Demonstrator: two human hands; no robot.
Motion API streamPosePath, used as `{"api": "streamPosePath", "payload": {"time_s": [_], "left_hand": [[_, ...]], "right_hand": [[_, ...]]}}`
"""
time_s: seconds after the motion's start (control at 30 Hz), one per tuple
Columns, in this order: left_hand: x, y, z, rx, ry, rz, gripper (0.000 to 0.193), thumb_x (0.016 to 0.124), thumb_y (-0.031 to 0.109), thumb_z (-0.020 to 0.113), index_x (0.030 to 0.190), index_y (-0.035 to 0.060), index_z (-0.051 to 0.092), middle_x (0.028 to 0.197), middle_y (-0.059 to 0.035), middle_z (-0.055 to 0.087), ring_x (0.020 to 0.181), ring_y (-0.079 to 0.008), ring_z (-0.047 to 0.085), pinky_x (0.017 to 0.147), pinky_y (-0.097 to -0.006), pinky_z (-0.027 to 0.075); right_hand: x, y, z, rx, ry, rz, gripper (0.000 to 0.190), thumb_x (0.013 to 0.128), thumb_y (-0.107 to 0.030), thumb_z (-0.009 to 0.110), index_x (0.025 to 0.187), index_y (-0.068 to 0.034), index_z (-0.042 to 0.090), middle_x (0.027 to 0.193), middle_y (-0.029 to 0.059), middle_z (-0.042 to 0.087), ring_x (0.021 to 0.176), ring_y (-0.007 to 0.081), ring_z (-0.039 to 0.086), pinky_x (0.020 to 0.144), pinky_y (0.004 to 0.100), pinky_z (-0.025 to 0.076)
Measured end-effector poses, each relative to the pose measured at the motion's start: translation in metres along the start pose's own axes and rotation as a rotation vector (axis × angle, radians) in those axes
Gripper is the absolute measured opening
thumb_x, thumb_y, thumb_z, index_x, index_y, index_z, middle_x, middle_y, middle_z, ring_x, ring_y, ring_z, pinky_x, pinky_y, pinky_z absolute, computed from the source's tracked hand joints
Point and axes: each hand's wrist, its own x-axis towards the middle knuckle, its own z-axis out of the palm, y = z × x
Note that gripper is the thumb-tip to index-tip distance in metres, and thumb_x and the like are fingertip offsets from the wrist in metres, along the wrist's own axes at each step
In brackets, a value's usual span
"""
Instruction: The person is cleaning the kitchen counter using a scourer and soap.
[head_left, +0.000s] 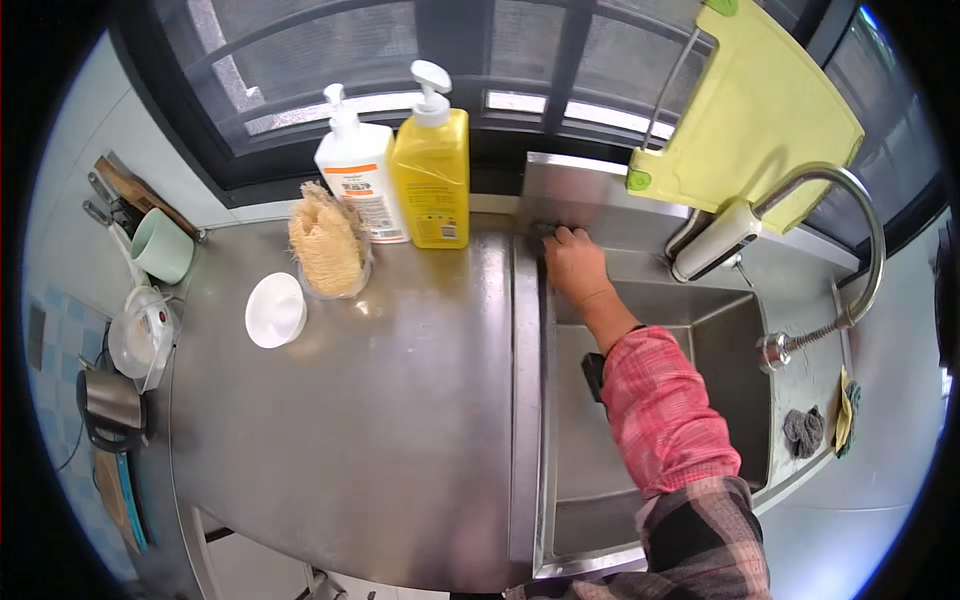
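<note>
My right hand (576, 262) reaches over the stainless steel sink (592, 465) to its back left corner. Its fingers are closed on a dark scouring pad or cloth (546, 231), mostly hidden, beside the metal backsplash (559, 184). A red plaid sleeve covers the forearm and hides part of the basin. A black object (594, 376) shows beside the sleeve over the basin. My left hand is out of view. To the right of my right hand stands the faucet (716, 240) with its curved metal spout.
On the steel counter (360, 450) are a white bowl (276, 310), a loofah (326, 244) in a clear container, a white pump bottle (365, 180) and a yellow one (432, 180). A green cutting board (765, 112) leans behind the faucet. A grey cloth (804, 432) lies right of the sink.
</note>
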Motion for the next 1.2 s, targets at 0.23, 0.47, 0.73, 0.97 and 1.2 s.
{"api": "streamPosePath", "payload": {"time_s": [0.23, 0.47, 0.73, 0.97, 1.2], "left_hand": [[0.006, 0.053, -0.052, -0.093, -0.005, 0.081, 0.029, 0.081, 0.022, 0.053, 0.102, 0.0012, 0.056, 0.081, -0.0219, 0.063, 0.071, -0.0349, 0.061, 0.063, -0.0463, 0.047], [-0.010, 0.066, -0.066, -0.086, 0.078, 0.157, 0.030, 0.081, 0.018, 0.052, 0.102, -0.0026, 0.057, 0.078, -0.0224, 0.062, 0.069, -0.0370, 0.059, 0.061, -0.0448, 0.047], [-0.002, 0.003, -0.013, 0.043, 0.148, 0.174, 0.026, 0.083, 0.024, 0.053, 0.097, 0.0022, 0.057, 0.079, -0.0192, 0.064, 0.072, -0.0355, 0.061, 0.061, -0.0466, 0.046], [-0.001, 0.003, -0.003, -0.089, 0.004, 0.115, 0.021, 0.084, 0.022, 0.052, 0.093, 0.0041, 0.056, 0.077, -0.0190, 0.063, 0.072, -0.0359, 0.060, 0.061, -0.0460, 0.045], [0.017, -0.003, -0.004, -0.020, 0.179, 0.177, 0.025, 0.083, 0.022, 0.054, 0.095, 0.0005, 0.058, 0.076, -0.0190, 0.062, 0.065, -0.0355, 0.057, 0.059, -0.0447, 0.045]], "right_hand": [[-0.069, 0.112, -0.023, -0.144, -0.142, 0.581, 0.019, 0.083, -0.016, 0.051, 0.078, -0.007, 0.067, 0.083, 0.0121, 0.067, 0.071, 0.0302, 0.067, 0.060, 0.0415, 0.054], [-0.034, 0.001, -0.006, 0.132, -0.251, 0.448, 0.021, 0.084, -0.022, 0.050, 0.089, -0.010, 0.067, 0.083, 0.0136, 0.068, 0.076, 0.0339, 0.066, 0.065, 0.0459, 0.053], [-0.064, 0.074, -0.027, -0.009, -0.163, 0.828, 0.025, 0.086, -0.023, 0.047, 0.085, -0.009, 0.067, 0.087, 0.0157, 0.068, 0.082, 0.0329, 0.067, 0.068, 0.0453, 0.053], [-0.026, 0.044, -0.025, 0.037, -0.399, 0.736, 0.028, 0.086, -0.026, 0.050, 0.091, -0.007, 0.070, 0.095, 0.0175, 0.067, 0.089, 0.0337, 0.066, 0.076, 0.0441, 0.052], [-0.067, 0.085, -0.040, 0.110, -0.264, 0.974, 0.036, 0.086, -0.032, 0.050, 0.108, -0.006, 0.064, 0.104, 0.0191, 0.065, 0.093, 0.0353, 0.064, 0.078, 0.0461, 0.051]]}}
